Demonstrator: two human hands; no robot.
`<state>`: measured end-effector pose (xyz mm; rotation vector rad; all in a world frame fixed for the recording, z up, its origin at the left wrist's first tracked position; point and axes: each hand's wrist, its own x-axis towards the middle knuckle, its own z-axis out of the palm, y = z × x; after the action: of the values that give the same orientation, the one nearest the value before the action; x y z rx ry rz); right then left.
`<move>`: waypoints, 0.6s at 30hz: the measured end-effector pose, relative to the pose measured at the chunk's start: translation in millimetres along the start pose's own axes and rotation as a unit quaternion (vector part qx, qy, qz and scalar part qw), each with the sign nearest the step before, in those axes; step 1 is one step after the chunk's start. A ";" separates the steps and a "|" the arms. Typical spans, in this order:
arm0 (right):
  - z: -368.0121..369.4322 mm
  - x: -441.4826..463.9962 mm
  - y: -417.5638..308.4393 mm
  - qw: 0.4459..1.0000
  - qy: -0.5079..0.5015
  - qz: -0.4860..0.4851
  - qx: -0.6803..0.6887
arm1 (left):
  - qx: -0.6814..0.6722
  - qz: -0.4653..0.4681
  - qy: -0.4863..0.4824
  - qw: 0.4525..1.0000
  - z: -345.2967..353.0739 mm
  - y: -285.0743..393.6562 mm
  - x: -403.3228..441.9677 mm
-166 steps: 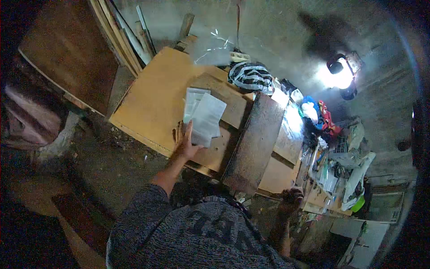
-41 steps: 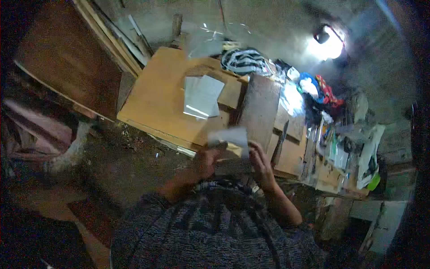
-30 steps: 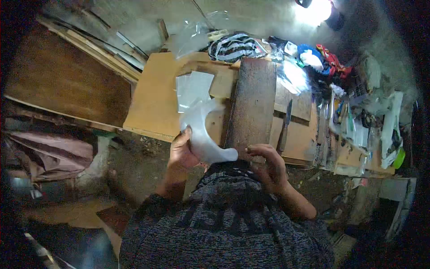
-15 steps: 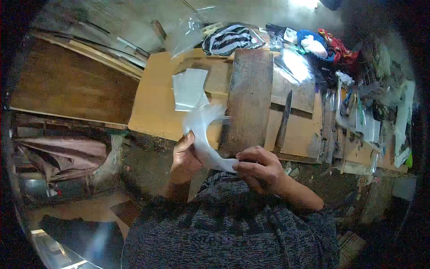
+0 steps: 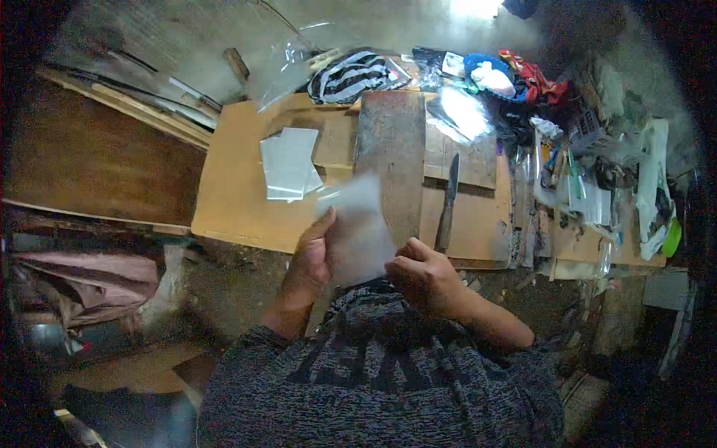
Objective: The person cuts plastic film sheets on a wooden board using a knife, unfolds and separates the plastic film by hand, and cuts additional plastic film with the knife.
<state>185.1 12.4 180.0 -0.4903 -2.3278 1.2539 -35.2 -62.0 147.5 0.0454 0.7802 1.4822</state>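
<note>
Between my hands, close to my chest, is a translucent whitish plastic sheet [image 5: 357,228], held up and slightly blurred. My left hand [image 5: 312,257] grips its left edge, thumb on top. At the lower right corner of the sheet, my right hand [image 5: 424,276] pinches it with bent fingers. Beyond them, a small stack of similar white sheets [image 5: 289,164] lies fanned on the light wooden table [image 5: 231,175]. A knife [image 5: 449,200] with a dark blade rests to the right of a dark wooden board [image 5: 390,142], its handle towards me.
A striped black-and-white bag [image 5: 349,77] sits at the table's back edge. Blue and red cloths [image 5: 534,81] lie at the back right, near shiny plastic [image 5: 457,116]. Cluttered plastic pieces [image 5: 594,201] cover the right side. A large brown panel [image 5: 97,157] stands at left.
Since the earliest frame, my left hand has left the stack and both hands now hold a sheet. The sheet, curled half a second ago, has flattened out. The view has shifted.
</note>
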 end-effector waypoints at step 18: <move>-3.3 23.0 17.6 0.919 0.181 0.192 0.293 | 0.361 0.131 -0.111 0.917 -43.1 -32.4 0.3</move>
<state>169.4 35.5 171.7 -0.8964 -1.4891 1.7726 -28.2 -84.6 99.0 0.8928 1.1260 1.3276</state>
